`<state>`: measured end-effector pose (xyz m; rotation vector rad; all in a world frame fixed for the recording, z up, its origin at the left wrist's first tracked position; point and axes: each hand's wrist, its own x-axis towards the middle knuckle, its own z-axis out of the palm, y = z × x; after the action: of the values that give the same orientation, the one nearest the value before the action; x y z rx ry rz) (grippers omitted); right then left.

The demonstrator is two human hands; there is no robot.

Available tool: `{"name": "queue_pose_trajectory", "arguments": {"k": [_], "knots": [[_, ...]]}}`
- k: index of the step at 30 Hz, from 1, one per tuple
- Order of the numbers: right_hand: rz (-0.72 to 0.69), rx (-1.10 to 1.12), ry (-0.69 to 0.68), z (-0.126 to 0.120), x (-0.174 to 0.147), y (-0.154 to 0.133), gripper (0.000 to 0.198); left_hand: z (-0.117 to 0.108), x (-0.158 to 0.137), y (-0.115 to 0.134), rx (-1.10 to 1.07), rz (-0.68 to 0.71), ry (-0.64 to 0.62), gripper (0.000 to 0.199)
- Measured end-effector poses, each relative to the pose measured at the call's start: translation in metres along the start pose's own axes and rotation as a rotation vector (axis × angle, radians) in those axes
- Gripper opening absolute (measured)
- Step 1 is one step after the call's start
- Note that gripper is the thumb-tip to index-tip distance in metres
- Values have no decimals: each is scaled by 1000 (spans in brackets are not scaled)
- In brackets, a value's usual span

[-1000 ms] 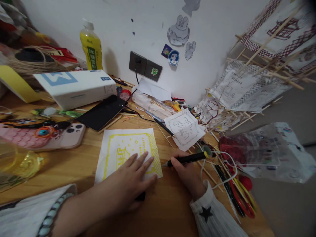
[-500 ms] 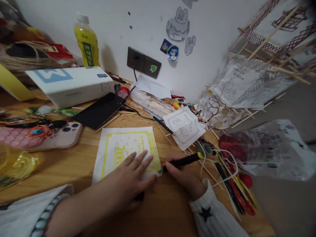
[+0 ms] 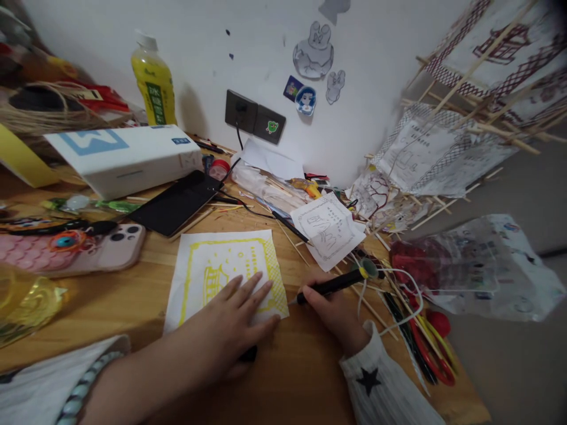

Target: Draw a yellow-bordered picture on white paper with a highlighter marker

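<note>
A white paper sheet (image 3: pixel 190 289) with a yellow drawing of a building, a border and a hatched right strip lies on the wooden table. My left hand (image 3: pixel 239 310) rests flat across its lower part, fingers spread. Beside the sheet's lower right corner, my right hand (image 3: pixel 330 307) is closed around a black marker (image 3: pixel 334 284) with a yellow band at its rear end. The marker's tip sits just at or off the paper's edge; whether it touches cannot be made out. A small black object (image 3: pixel 249 354) shows partly beneath my left hand.
A black phone (image 3: pixel 177 203), a white box (image 3: pixel 128 159) and a pink-cased phone (image 3: pixel 119 248) lie on the left. Behind stands a yellow drink bottle (image 3: pixel 153 82). Another drawn sheet (image 3: pixel 328 230), sticks and red-handled scissors (image 3: pixel 436 360) are on the right, below a stick-and-paper lantern frame (image 3: pixel 443 147).
The marker's tip has shifted slightly right, and the marker now lies at a somewhat different angle. My left hand stays on the sheet. The whole view has shifted a little.
</note>
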<state>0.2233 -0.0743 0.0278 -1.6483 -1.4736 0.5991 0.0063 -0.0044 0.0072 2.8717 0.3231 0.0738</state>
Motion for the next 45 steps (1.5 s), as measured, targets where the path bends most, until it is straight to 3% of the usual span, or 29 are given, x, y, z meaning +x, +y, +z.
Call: {"name": "queue_pose_trajectory", "arguments": {"k": [3, 7, 18, 26, 31, 36, 39, 42, 45], "knots": [[14, 6, -125, 2, -1, -3, 13, 2, 0, -1, -8, 2, -3, 73], [29, 20, -191, 3, -1, -6, 14, 3, 0, -1, -9, 3, 14, 74], [-12, 12, -19, 1, 1, 3, 14, 9, -1, -2, 13, 20, 59, 78], [11, 117, -160, 2, -1, -1, 12, 8, -1, -2, 18, 24, 53, 76], [50, 97, -74, 2, 2, 0, 12, 8, -1, -1, -16, 15, 36, 78], [72, 78, 153, -4, 7, 13, 17, -3, 0, -2, -8, 2, 8, 77], [39, 65, 286, -6, 14, 24, 21, -16, 0, -20, 15, -37, 72, 67], [15, 141, 318, -6, 22, 27, 25, -28, -1, -50, 99, -129, 178, 50], [-20, 152, 305, -6, 24, 20, 21, -34, -2, -72, 126, -160, 110, 47]]}}
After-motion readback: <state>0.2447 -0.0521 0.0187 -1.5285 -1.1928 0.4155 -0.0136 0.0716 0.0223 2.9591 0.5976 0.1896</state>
